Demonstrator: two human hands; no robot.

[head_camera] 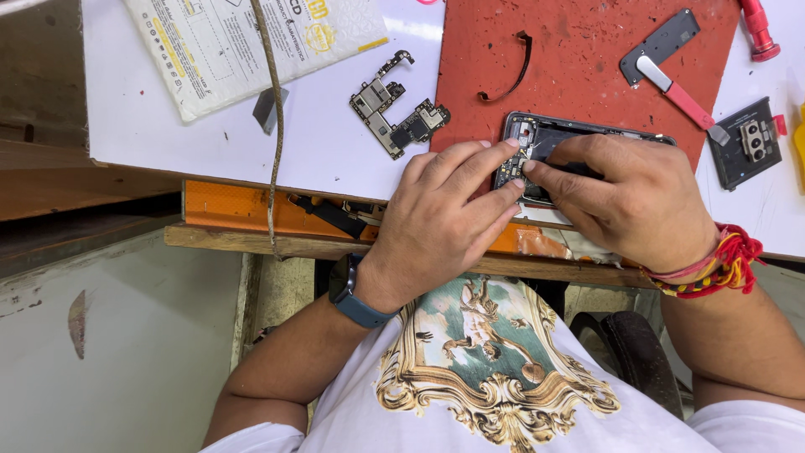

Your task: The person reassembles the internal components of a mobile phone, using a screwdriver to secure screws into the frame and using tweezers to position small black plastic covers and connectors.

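Opened phone (579,134) is lying on the red mat (587,50) at the near edge of the desk (327,151), its long axis running left to right, directly beneath both hands. Left hand (444,210) is bracing its left end with curled fingertips, while right hand (620,197) is pinching at something small inside. Loose circuit board (394,113) is sitting just to the left.
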